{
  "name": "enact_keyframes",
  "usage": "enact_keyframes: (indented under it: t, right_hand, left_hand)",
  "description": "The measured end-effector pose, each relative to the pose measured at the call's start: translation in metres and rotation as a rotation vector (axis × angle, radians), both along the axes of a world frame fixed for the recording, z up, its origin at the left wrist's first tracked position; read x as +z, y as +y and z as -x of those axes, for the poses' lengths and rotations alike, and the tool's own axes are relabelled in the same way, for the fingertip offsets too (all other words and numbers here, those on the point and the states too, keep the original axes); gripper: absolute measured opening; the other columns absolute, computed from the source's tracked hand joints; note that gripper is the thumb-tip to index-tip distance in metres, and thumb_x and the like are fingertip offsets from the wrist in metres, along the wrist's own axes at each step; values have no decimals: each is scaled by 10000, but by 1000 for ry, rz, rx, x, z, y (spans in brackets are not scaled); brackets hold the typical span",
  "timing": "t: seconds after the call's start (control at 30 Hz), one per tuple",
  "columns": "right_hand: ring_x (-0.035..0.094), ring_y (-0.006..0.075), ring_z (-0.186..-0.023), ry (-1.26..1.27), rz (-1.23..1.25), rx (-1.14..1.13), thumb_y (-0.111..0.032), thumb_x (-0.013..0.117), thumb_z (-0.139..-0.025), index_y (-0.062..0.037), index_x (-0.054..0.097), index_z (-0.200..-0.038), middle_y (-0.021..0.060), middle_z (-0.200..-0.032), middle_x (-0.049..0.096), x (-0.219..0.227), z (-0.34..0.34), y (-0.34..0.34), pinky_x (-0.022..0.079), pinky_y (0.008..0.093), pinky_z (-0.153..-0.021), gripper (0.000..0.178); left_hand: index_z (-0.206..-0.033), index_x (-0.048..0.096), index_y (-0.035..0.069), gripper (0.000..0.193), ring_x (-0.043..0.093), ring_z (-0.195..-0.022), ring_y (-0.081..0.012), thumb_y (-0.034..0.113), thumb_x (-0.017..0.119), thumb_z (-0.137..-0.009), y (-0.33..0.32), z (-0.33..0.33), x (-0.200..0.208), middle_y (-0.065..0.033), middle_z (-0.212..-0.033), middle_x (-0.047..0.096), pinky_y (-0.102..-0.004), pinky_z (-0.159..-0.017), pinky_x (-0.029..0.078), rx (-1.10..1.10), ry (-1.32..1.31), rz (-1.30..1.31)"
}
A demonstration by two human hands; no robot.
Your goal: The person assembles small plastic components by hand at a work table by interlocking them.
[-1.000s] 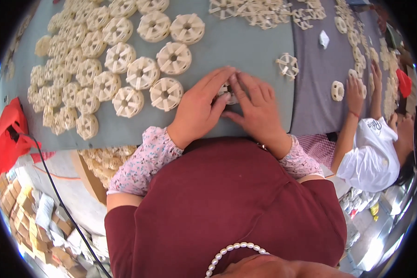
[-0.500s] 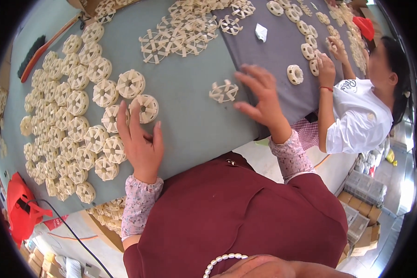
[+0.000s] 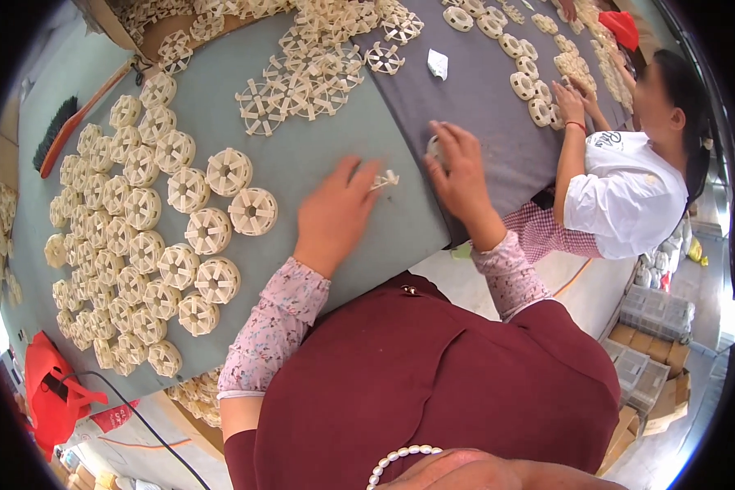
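Note:
My left hand [image 3: 339, 214] is over the table's green-grey part, slightly blurred. Its fingers close on a cream plastic spoked piece [image 3: 385, 180], of which only the right part shows past the fingertips. Farther right, on the dark cloth side, my right hand [image 3: 465, 184] curls its fingers and thumb round a cream plastic ring [image 3: 434, 149]. Most of that ring is hidden behind the fingers. To the left lie many round cream wheels [image 3: 253, 211] with spokes set in them, the closest ones a little left of my left hand.
Loose spoked pieces [image 3: 310, 77] are heaped at the far middle. Cream rings [image 3: 523, 85] stretch along the far right, by a co-worker's hands [image 3: 572, 102]. A brush [image 3: 61, 135] lies far left, near a cardboard box [image 3: 106, 20]. A white scrap [image 3: 438, 64] rests on the dark cloth.
My left hand has moved right from the wheels to the spoked piece. My right hand has taken the single ring from the dark cloth. The view has shifted slightly.

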State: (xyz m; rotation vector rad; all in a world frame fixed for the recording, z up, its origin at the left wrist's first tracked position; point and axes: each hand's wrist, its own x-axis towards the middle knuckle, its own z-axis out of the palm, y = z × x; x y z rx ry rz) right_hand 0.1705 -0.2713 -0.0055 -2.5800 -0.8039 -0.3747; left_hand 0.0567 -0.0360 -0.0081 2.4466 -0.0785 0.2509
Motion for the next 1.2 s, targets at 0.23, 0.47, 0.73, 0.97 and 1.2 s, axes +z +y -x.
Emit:
enact_keyframes:
  t: [0.23, 0.47, 0.73, 0.97, 1.2]
  right_hand:
    - [508, 405, -1372, 204, -10, 388, -181, 819, -870, -85, 556, -1529, 175, -1516, 543, 8, 55, 68, 433, 485, -1167, 717]
    - [547, 379, -1366, 377, -315, 694, -256, 890, -816, -119, 510, -1578, 141, -1539, 554, 45, 41, 75, 464, 455, -1145, 863]
    - [658, 329, -1239, 274, -294, 273, -157, 892, -778, -69, 687, -1354, 133, -1416, 659, 19, -4, 27, 516, 427, -1075, 617]
    - [618, 323, -1289, 211, -122, 294, -140, 868, -801, -89, 668, -1401, 144, -1457, 618, 34, -17, 21, 517, 407, -1062, 634]
    - [618, 193, -1042, 590, -19, 428, -96, 870, -772, -61, 654, -1438, 76, -1388, 638, 52, -37, 28, 507, 315, -873, 701]
  left_hand:
    - [-1245, 694, 37, 300, 679, -758, -212, 128, 774, -971, 40, 44, 9, -82, -992, 734, -318, -648, 561, 370, -133, 374]
    - [-1329, 676, 17, 391, 602, -780, -25, 170, 804, -992, 34, 71, 40, 49, -963, 702, -249, -619, 515, 242, 389, 1191]
    - [-1401, 629, 60, 599, 711, -983, -214, 238, 863, -880, 8, 32, 29, -95, -1341, 672, -339, -812, 592, 196, -13, 412]
    - [-1435, 631, 142, 692, 687, -1173, -312, 210, 894, -799, 23, 56, 12, -109, -1466, 612, -396, -910, 599, 51, 73, 240]
    - [-1366, 691, 142, 597, 690, -836, -172, 139, 891, -804, 38, 75, 16, -79, -1397, 642, -300, -693, 573, 101, 50, 435]
